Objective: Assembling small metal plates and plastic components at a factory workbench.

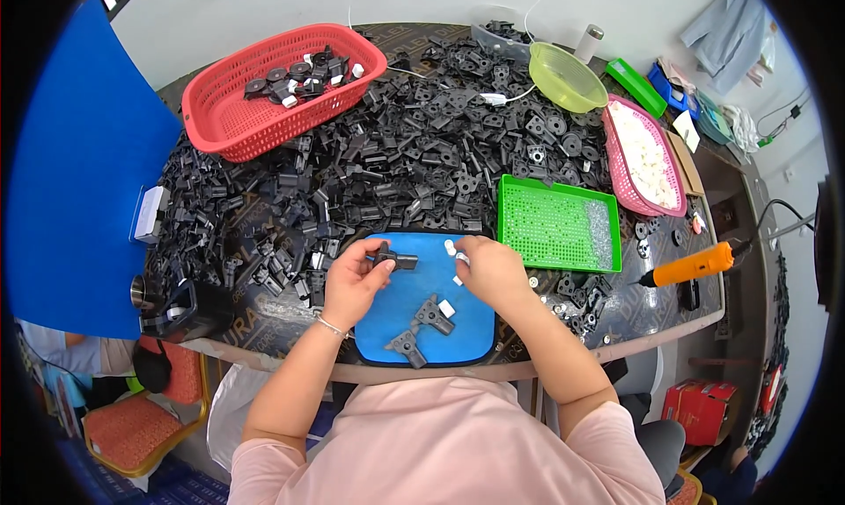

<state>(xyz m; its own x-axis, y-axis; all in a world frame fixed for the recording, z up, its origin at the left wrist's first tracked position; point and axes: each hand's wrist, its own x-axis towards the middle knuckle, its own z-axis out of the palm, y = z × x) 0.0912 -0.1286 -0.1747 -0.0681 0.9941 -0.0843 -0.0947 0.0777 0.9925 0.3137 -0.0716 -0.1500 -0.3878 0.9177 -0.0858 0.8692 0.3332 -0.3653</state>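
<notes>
Head view: a person sits at a table (704, 316) heaped with black plastic parts.
Left hand (352, 280): its grip is clamped on a black part (393, 258), held just above the far left of the blue mat (440, 302).
Right hand (488, 267): fingers pinched together on a small white piece (461, 258), close beside the black part but not touching it.
On the mat: two more black parts (422, 327) lie near the front edge, one with a white piece (446, 309) against it; another white piece (450, 246) lies near the far edge.
Parts pile (396, 153): covers most of the table behind the mat and crowds right up to its far edge.
Red basket (282, 87): far left, holds some black parts with white pieces.
Green tray (559, 223): just right of the mat, full of tiny pieces.
Pink basket (647, 157): farther right, full of white pieces.
Orange tool (691, 265): lies at the table's right edge, well apart from both hands.
Risk, dropping: the white piece is small and held only at the fingertips; a slip would likely send it onto the mat or off the table's near edge.
Risk, mixing: the pile sits so close that a nudge could push loose parts onto the mat.
</notes>
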